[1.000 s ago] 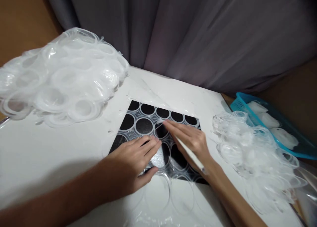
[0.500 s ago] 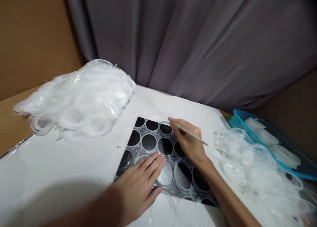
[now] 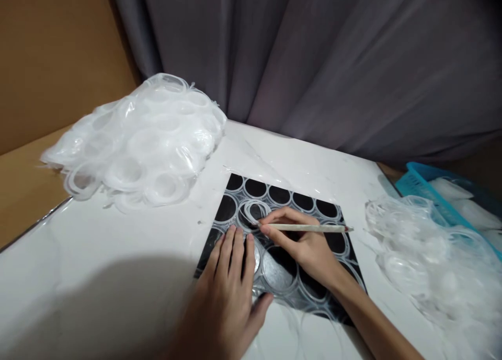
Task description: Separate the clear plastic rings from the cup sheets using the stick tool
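Observation:
A black board (image 3: 235,182) carries a clear plastic sheet (image 3: 270,288) marked with rows of translucent round rings. My left hand (image 3: 231,292) lies flat on the sheet's near left part, fingers stretched out. Over the middle of the board, my right hand (image 3: 309,245) is closed around a pale, slim pencil-like stick (image 3: 306,227) that points right. At its fingertips are a few loose translucent rings (image 3: 254,211), lying over one of the circles. Whether the fingers also pinch these rings I cannot tell.
A bulging clear bag (image 3: 149,140) of white rings sits at the back left of the white table (image 3: 98,234). To the right is a loose heap of translucent rings (image 3: 427,260). Behind it stands a blue basket (image 3: 421,179) with white pieces inside. A grey curtain (image 3: 294,62) hangs behind.
My right hand has moved from the board's far edge toward its middle, and the stick now lies nearly level. Loose rings now show at its fingertips. The view has shifted slightly.

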A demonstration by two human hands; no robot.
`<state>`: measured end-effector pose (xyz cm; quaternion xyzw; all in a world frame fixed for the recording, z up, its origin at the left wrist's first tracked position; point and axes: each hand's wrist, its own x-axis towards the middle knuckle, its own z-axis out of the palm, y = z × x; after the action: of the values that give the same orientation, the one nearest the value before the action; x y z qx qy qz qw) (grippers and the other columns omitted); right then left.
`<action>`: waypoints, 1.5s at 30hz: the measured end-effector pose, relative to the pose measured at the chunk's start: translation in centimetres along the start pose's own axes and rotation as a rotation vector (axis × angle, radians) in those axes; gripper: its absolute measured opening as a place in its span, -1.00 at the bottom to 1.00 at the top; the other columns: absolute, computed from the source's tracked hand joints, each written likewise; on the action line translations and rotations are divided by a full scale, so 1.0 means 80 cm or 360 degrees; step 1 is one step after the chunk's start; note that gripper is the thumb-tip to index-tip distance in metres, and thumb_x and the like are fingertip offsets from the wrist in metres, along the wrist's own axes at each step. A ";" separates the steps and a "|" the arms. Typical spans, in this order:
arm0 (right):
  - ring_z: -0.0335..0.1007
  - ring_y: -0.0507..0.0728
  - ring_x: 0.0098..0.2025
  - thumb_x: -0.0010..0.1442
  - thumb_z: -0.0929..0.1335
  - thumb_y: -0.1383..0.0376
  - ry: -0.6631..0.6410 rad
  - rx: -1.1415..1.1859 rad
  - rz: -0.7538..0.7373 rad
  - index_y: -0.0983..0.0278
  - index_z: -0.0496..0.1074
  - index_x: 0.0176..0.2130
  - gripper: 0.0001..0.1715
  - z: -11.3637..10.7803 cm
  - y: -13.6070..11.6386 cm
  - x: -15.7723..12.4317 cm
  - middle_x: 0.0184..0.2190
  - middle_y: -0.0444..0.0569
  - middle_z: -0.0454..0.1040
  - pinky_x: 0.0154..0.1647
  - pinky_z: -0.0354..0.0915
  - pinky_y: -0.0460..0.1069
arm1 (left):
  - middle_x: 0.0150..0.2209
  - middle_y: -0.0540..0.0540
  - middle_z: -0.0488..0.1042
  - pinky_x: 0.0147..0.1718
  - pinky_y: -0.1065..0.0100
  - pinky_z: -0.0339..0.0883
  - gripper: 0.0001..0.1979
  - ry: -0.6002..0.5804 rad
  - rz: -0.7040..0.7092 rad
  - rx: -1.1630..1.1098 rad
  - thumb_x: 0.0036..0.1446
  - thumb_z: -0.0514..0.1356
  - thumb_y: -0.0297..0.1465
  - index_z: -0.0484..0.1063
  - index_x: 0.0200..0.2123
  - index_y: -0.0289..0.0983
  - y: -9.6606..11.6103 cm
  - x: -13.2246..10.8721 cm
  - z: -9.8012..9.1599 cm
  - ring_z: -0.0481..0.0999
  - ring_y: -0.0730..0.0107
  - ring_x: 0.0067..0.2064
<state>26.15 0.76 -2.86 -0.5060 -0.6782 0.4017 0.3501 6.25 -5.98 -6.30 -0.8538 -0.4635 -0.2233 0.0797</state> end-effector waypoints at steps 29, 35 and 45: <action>0.63 0.26 0.07 0.46 0.28 0.46 0.0113 -0.1340 -0.0932 0.07 0.36 0.37 -0.41 -0.012 0.002 0.023 0.21 -0.04 0.56 -0.04 0.56 0.20 | 0.19 -0.54 0.50 0.14 -0.01 0.39 -0.14 -0.0024 0.0170 0.0302 0.25 0.21 0.11 0.47 0.18 -0.64 0.007 0.009 -0.004 0.49 -0.28 0.23; 0.60 0.25 -0.22 0.48 0.32 0.18 0.0679 -0.1008 -0.0649 0.01 0.60 0.13 -0.66 -0.058 -0.007 0.099 0.01 -0.03 0.67 -0.13 0.48 0.21 | 0.21 -0.51 0.49 0.13 0.03 0.38 -0.14 0.0040 0.0124 0.0280 0.26 0.21 0.11 0.46 0.21 -0.62 0.007 0.004 -0.003 0.47 -0.21 0.24; 0.55 0.11 -0.32 0.43 0.39 0.22 0.0290 -0.0625 -0.0502 0.10 0.52 0.16 -0.66 0.017 -0.027 0.056 -0.05 -0.03 0.66 -0.27 0.46 0.08 | 0.32 -0.57 0.33 0.31 -0.10 0.18 -0.01 0.0070 -0.0002 0.0238 0.26 0.13 0.18 0.34 0.28 -0.70 -0.007 -0.001 -0.003 0.28 -0.40 0.37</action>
<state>23.01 4.46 -1.16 -0.4865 -0.7792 0.1558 0.3631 5.69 -5.77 -6.15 -0.8400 -0.4776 -0.2069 0.1532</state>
